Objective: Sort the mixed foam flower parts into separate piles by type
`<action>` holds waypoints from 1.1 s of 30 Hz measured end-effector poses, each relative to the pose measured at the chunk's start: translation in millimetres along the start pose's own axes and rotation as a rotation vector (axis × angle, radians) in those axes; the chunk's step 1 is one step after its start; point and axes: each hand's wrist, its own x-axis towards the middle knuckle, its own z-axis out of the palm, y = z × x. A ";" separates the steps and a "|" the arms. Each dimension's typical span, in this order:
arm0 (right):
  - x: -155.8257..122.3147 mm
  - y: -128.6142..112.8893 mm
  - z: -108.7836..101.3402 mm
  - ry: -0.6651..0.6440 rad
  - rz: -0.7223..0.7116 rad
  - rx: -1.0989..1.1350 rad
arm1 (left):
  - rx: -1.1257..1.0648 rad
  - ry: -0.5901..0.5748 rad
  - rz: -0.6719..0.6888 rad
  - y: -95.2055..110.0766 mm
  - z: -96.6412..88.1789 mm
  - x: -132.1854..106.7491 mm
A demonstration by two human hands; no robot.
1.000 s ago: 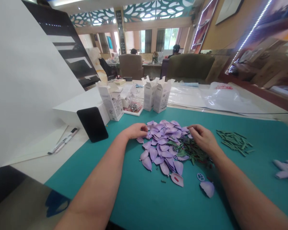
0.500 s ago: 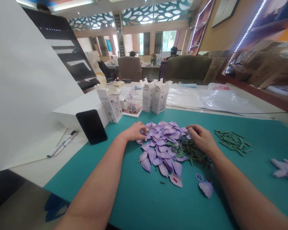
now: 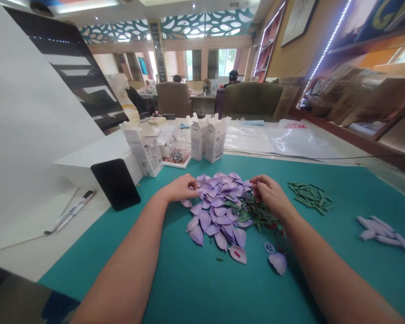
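A heap of purple plastic petals (image 3: pixel 219 211) lies on the green mat (image 3: pixel 202 288). My left hand (image 3: pixel 180 188) is at the heap's upper left edge, its fingers curled together against the petals; whether a petal is pinched there is hard to see. At the upper right edge, my right hand (image 3: pixel 269 192) has thumb and fingers drawn together; anything between them is too small to name. Below that hand, dark green leaf-like pieces (image 3: pixel 259 213) are mixed in, partly covered by it. A petal with a red piece (image 3: pixel 238 254) rests at the heap's front.
A small purple wheel (image 3: pixel 269 248) and a loose petal (image 3: pixel 278 263) lie at front right. Green sticks (image 3: pixel 310 196) and pale purple rods (image 3: pixel 384 233) are farther right. White boxes (image 3: pixel 215 139) stand behind. A black tablet (image 3: pixel 115 184) leans at left, near markers (image 3: pixel 70 211).
The whole view has shifted, so the scene sits farther left and more of the purple rods shows. Both hands stay at the heap's edges; the right fingers have curled in slightly more.
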 end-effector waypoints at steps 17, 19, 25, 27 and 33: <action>2.4 -6.0 3.9 -0.088 0.196 0.580 | -0.019 0.194 0.284 95.4 43.2 40.6; 10.9 0.4 -6.3 -0.017 0.224 0.636 | 0.161 0.129 0.359 93.0 51.0 48.6; 19.6 10.3 -15.2 0.058 0.219 0.677 | 0.407 0.001 0.385 83.2 68.5 48.5; 20.7 12.2 -13.9 0.066 0.207 0.676 | 0.441 0.002 0.354 77.8 64.8 44.9; 22.4 14.2 -12.7 0.097 0.181 0.673 | 0.487 0.042 0.263 84.4 50.3 46.6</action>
